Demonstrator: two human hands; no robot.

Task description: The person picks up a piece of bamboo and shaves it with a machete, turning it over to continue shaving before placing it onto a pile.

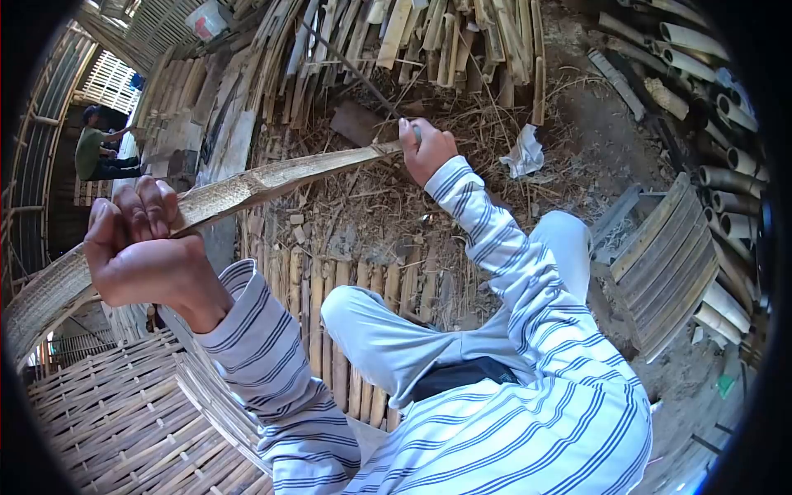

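A long split bamboo strip (272, 180) runs across the view from the lower left edge up to the middle. My left hand (148, 239) is closed around it, fingers curled over its upper edge. At the strip's narrow far end, my right hand (427, 150) is closed on the greenish handle of a long knife. The thin dark blade (351, 70) of this knife points up and to the left, away from my body. The strip's tip overlaps my right fingers in this view.
Split bamboo pieces (445, 37) are piled ahead. Shavings and a crumpled white wrapper (523, 152) litter the ground. Bamboo tubes (730, 202) and a slatted bamboo piece (668, 268) lie at right. A woven bamboo panel (107, 412) is at lower left. Another person (99, 148) sits at far left.
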